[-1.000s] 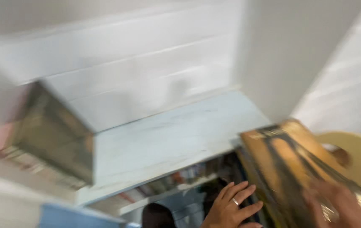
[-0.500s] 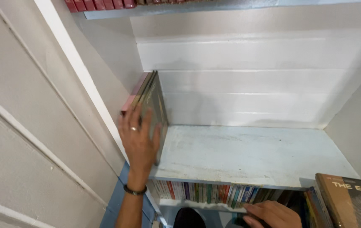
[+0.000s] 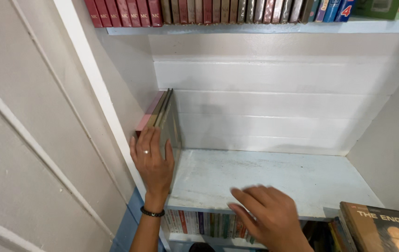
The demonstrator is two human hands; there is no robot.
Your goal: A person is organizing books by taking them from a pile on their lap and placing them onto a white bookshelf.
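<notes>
While the right hand (image 3: 267,217) hovers with fingers loosely spread, holding nothing, over the pale blue shelf's (image 3: 274,177) front edge, left hand (image 3: 152,161) pressed flat and open against upright books (image 3: 162,119) at the shelf's left wall, row of book spines (image 3: 199,10) above.

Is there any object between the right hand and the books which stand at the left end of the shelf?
Nothing visible. The right hand hovers at the shelf front edge; only bare board lies between it and the books, which the left hand presses.
</notes>
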